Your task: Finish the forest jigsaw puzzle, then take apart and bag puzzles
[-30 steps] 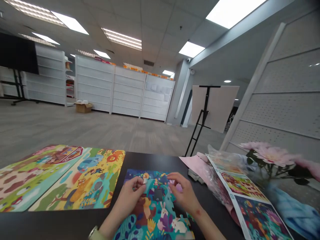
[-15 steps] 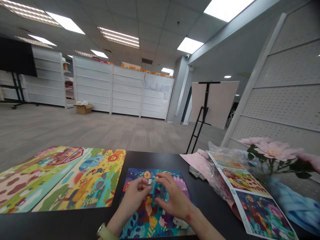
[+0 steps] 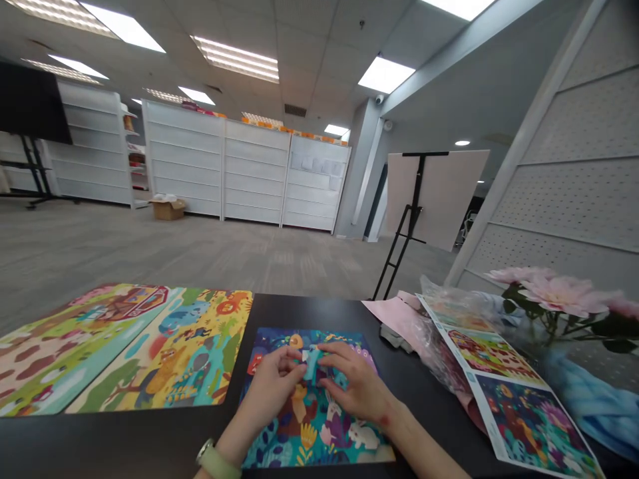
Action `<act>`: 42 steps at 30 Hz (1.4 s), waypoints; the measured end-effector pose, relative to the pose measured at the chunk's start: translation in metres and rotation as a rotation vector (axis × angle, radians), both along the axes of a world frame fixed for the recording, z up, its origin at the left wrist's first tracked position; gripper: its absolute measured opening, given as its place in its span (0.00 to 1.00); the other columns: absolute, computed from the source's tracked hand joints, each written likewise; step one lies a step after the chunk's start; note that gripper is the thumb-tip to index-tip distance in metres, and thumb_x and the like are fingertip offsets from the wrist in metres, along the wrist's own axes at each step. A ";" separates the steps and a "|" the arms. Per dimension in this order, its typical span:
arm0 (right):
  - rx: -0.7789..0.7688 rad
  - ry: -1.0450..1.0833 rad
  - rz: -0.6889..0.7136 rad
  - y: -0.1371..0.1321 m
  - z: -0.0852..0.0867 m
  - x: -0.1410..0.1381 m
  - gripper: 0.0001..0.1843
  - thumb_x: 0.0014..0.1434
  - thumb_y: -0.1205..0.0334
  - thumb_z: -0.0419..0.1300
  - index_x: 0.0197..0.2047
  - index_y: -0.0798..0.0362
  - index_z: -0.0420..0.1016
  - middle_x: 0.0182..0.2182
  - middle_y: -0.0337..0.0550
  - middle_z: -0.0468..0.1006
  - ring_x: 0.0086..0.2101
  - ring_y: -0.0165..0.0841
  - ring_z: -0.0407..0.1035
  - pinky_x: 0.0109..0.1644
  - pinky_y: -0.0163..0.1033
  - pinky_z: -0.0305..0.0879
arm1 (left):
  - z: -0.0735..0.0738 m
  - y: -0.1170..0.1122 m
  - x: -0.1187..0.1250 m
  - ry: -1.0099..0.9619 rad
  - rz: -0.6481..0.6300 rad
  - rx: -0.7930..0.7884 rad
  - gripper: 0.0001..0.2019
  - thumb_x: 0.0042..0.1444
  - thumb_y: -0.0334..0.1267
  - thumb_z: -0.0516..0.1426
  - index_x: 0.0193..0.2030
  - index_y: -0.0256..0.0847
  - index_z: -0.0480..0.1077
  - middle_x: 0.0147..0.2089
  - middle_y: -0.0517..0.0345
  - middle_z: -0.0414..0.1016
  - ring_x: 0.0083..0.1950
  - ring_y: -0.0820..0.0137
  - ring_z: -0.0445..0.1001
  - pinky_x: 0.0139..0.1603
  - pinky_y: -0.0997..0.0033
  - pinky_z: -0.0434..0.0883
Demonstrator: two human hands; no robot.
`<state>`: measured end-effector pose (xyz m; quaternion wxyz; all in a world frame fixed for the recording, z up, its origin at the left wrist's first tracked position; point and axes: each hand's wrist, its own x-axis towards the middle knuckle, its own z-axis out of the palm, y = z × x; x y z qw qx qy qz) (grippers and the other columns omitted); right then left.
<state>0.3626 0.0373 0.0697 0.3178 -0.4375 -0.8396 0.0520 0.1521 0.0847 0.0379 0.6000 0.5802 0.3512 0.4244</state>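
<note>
My left hand (image 3: 273,384) has thumb and fingers pinched at the left side of a small light-blue piece (image 3: 312,366). At that piece's right edge, the curved fingers of my right hand (image 3: 357,380) meet it, with the thumb lower down. Whether the piece is a sticker or a jigsaw piece I cannot make out. Both hands are over the upper middle of a dark blue picture sheet (image 3: 309,436) printed with rabbits, plants and other animals. The hands and forearms cover part of this sheet.
Two bright animal picture boards, a farm one (image 3: 64,359) and a yellow one (image 3: 174,352), lie to the left on the black table (image 3: 124,446). At the right are a printed sheet (image 3: 529,399), crumpled clear plastic (image 3: 439,352), pink flowers (image 3: 559,293) and blue checked cloth (image 3: 594,399).
The fingers of my right hand have closed in on the light-blue piece, which stands more upright between the hands. More of the printed rabbits shows. The whole view has shifted slightly.
</note>
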 end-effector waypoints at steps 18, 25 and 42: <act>-0.239 0.105 -0.300 -0.061 -0.004 0.086 0.07 0.60 0.63 0.64 0.42 0.47 0.81 0.54 0.50 0.79 0.56 0.44 0.71 0.59 0.50 0.67 | -0.002 -0.006 -0.010 0.609 0.041 0.493 0.09 0.61 0.37 0.51 0.43 0.43 0.72 0.40 0.54 0.78 0.43 0.60 0.77 0.45 0.62 0.71; -0.276 0.128 -0.267 -0.070 -0.014 0.079 0.08 0.59 0.67 0.63 0.42 0.47 0.80 0.55 0.49 0.79 0.56 0.44 0.69 0.60 0.51 0.66 | -0.003 -0.008 -0.006 0.656 0.018 0.563 0.09 0.61 0.35 0.51 0.43 0.42 0.73 0.44 0.51 0.77 0.49 0.57 0.75 0.51 0.57 0.70; -0.140 0.340 -0.495 -0.074 -0.028 0.093 0.09 0.60 0.63 0.61 0.45 0.47 0.76 0.56 0.48 0.77 0.55 0.42 0.71 0.57 0.48 0.68 | -0.011 -0.007 -0.008 0.690 -0.019 0.652 0.12 0.63 0.40 0.51 0.43 0.43 0.75 0.46 0.47 0.77 0.51 0.55 0.75 0.53 0.53 0.72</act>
